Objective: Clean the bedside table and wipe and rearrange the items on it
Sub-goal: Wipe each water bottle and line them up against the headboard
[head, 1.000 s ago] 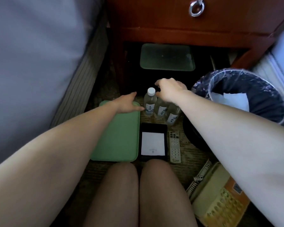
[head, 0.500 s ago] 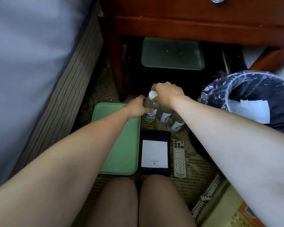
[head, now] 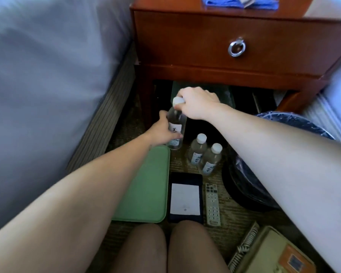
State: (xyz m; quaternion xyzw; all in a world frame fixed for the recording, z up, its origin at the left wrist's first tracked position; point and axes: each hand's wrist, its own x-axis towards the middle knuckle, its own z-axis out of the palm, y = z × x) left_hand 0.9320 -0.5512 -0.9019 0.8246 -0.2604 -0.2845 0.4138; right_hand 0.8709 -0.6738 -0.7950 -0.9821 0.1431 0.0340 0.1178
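Observation:
A clear water bottle (head: 176, 126) with a white cap is lifted off the carpet in front of the wooden bedside table (head: 234, 40). My right hand (head: 197, 102) grips its cap and neck from above. My left hand (head: 163, 131) holds its lower body from the left. Two more water bottles (head: 205, 154) stand on the floor to the right. A green tray (head: 146, 186), a dark folder with a white notepad (head: 185, 198) and a remote control (head: 212, 203) lie on the carpet nearer me. A blue cloth (head: 238, 1) lies on the table top.
A bed (head: 47, 75) fills the left side. A bin lined with a plastic bag (head: 264, 174) stands at the right. A beige telephone (head: 274, 253) lies at the lower right. A second green tray (head: 227, 94) sits under the table. My knees (head: 165, 249) are at the bottom.
Both hands closed round the leftmost bottle and raised it off the floor. My view tilted up, so the drawer and the table top came into sight.

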